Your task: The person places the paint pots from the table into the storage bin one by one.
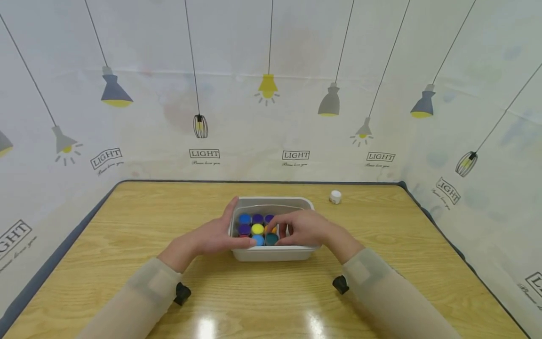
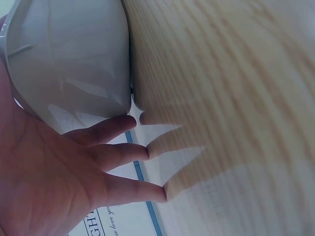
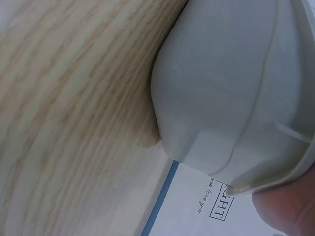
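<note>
A light grey plastic bin (image 1: 271,254) stands on the table, holding several small round jars with coloured lids, among them a yellow-lidded jar (image 1: 257,229) and a teal-lidded jar (image 1: 272,239). My left hand (image 1: 213,235) lies against the bin's left side, its thumb reaching over the front rim beside a light-blue-lidded jar (image 1: 258,240). Straight, spread fingers (image 2: 135,189) show below the bin in the left wrist view. Reaching in from the right, my right hand (image 1: 302,227) has bent fingers over an orange lid and its thumb by the teal one. Whether it pinches a jar is unclear.
A small white jar (image 1: 335,197) stands on the wooden table (image 1: 169,202) behind and right of the bin. Sheets printed with lamps (image 1: 233,155) wall in the table at the back and both sides.
</note>
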A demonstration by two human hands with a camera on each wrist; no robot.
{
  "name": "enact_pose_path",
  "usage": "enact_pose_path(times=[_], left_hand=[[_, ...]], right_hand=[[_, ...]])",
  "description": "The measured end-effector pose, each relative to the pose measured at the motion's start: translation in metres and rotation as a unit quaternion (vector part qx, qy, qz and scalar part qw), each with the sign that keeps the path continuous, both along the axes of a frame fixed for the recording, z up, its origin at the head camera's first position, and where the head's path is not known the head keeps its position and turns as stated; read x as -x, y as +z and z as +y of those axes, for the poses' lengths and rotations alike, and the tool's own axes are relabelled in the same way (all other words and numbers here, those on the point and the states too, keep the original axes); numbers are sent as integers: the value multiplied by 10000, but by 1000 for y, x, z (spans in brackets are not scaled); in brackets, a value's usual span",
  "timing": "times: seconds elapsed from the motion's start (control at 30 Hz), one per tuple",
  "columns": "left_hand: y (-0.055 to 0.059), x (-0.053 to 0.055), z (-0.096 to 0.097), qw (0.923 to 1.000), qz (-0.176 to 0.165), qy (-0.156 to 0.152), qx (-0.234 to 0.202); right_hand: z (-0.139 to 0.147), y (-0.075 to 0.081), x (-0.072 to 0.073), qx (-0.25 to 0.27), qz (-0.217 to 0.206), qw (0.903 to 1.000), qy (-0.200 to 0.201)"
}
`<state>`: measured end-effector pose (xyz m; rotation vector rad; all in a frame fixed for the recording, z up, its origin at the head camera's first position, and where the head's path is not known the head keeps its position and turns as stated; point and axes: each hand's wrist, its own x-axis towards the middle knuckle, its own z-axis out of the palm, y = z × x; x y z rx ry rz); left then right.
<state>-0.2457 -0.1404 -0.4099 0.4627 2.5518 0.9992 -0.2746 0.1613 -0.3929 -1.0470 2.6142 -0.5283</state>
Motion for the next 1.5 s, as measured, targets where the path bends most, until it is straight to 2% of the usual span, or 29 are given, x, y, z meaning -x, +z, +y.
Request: enact_pose_path(times=[0.17, 0.37, 0.8, 1.5], left_hand=[[0, 0, -1, 10000, 17, -19, -34], [0, -1, -1, 10000, -3, -26, -60], [-1, -2, -2, 9999, -30, -19, -147], [1, -2, 0, 9999, 6, -41, -104]], right_hand=[[-2, 0, 0, -199, 43, 9998, -7], [-4, 2, -2, -283, -100, 9995, -100], [-4, -1, 0, -221, -222, 9994, -121], [0, -2, 0, 0, -29, 9999, -154]])
